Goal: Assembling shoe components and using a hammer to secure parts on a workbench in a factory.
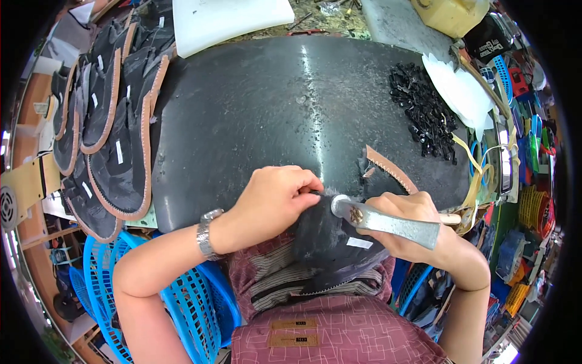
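Note:
My right hand [412, 209] grips a hammer [397, 227] with a silver metal head and a wooden handle. Its round face is down at the edge of a black, flexible shoe upper [318, 239], close to my left fingertips; whether it touches is unclear. My left hand [273, 194] pinches that edge, thumb against the fingers, and any small part between them is hidden. The upper lies partly over the table's near edge and partly on my lap. It bears a white label [359, 242] and a brown toothed border [393, 170] that shows beyond my right hand.
Similar black uppers with brown borders [115, 115] are stacked at the left of the dark table mat [260, 121]. Small black pieces [424, 112] lie heaped at the right beside white paper [458, 91]. Blue baskets [188, 309] stand below the table. A white board [230, 21] lies at the back.

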A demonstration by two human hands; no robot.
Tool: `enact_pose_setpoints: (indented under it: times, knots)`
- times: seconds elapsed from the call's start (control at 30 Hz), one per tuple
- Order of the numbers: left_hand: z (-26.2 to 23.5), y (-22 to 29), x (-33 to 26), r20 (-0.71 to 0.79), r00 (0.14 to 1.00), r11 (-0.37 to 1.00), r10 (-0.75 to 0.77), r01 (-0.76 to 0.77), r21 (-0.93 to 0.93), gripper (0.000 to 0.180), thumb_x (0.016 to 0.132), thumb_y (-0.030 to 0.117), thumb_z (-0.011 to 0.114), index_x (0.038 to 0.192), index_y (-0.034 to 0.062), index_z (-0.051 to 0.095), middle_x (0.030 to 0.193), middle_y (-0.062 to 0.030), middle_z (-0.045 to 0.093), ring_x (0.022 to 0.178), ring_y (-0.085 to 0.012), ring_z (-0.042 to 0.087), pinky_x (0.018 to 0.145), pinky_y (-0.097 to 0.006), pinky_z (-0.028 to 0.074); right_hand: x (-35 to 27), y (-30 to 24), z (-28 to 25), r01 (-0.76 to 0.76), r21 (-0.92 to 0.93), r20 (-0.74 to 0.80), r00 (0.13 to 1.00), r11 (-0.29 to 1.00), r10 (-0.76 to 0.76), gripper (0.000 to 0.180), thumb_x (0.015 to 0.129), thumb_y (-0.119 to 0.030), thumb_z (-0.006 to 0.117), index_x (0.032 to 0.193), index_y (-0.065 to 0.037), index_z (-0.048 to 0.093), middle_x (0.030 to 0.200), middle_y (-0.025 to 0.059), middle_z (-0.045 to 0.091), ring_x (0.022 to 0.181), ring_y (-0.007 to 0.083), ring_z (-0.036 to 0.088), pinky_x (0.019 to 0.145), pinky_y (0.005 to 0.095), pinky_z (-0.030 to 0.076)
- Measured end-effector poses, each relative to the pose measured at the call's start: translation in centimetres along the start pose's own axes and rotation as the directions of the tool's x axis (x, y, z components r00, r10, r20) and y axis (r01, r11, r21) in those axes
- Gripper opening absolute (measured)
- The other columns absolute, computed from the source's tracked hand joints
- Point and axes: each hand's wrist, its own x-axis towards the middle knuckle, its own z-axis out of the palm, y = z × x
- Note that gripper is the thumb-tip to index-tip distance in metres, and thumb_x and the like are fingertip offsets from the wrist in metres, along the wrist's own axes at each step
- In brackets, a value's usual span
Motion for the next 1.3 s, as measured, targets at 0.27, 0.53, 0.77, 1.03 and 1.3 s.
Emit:
enact_pose_setpoints:
  times: [0.27,0.53,0.77,1.03,1.3]
  knots:
    - [-0.6,-2.7,0.0,0.008,0.901,0.878,0.433,-0.424,0.222,0.012,0.072,0.002,0.069,0.081,0.0044,0.062,0.078,-0.0075,0.061,0.068,-0.0249,0.060,0.059,-0.033,0.051,2.8,0.0,-0.7,0.056,-0.031,0.065,0.996,0.998,-0.054,0.021,0.080,-0.020,0.066,0.093,-0.007,0.056,0.062,0.0069,0.050,0.050,0.0251,0.056,0.044,0.0362,0.043]
    - [-0.2,-3.4,-0.6,0.092,0.693,0.569,0.715,-0.653,0.500,0.020,0.064,0.012,0.059,0.081,0.0000,0.060,0.075,-0.0036,0.051,0.065,-0.0148,0.051,0.051,-0.025,0.042,4.9,0.6,-1.6,0.070,-0.050,0.236,0.970,0.996,-0.056,0.030,0.070,-0.016,0.064,0.094,-0.006,0.049,0.066,0.0048,0.047,0.052,0.0227,0.058,0.044,0.0356,0.045]
    - [-0.1,-2.6,-2.1,-0.050,0.826,0.752,0.561,-0.484,0.448,0.021,0.067,0.008,0.068,0.087,0.0033,0.065,0.080,-0.0033,0.059,0.062,-0.0146,0.054,0.049,-0.026,0.039,5.4,-0.3,-1.2,0.125,-0.171,0.284,0.956,0.977,-0.073,0.025,0.069,-0.017,0.061,0.087,-0.007,0.047,0.064,0.0030,0.044,0.050,0.0190,0.055,0.041,0.0330,0.044]
    - [1.6,-2.2,-3.7,-0.226,0.861,0.839,0.455,-0.329,0.433,0.028,0.068,0.013,0.066,0.094,0.0045,0.066,0.084,-0.0023,0.060,0.066,-0.0134,0.055,0.054,-0.025,0.039,5.4,0.0,-1.0,0.137,-0.190,0.264,0.961,0.972,-0.084,0.026,0.069,-0.017,0.061,0.089,-0.005,0.051,0.063,0.0024,0.042,0.047,0.0175,0.054,0.041,0.0316,0.044]
    - [3.3,-0.9,-4.1,-0.117,0.815,0.570,0.567,-0.285,0.770,0.018,0.075,0.012,0.059,0.084,-0.0031,0.064,0.078,-0.0062,0.054,0.056,-0.0124,0.045,0.051,-0.024,0.035,6.7,-0.1,-2.2,0.290,-0.207,0.326,0.921,0.934,-0.214,0.031,0.069,-0.020,0.060,0.094,-0.003,0.053,0.065,0.0023,0.045,0.048,0.0157,0.054,0.041,0.0298,0.044]
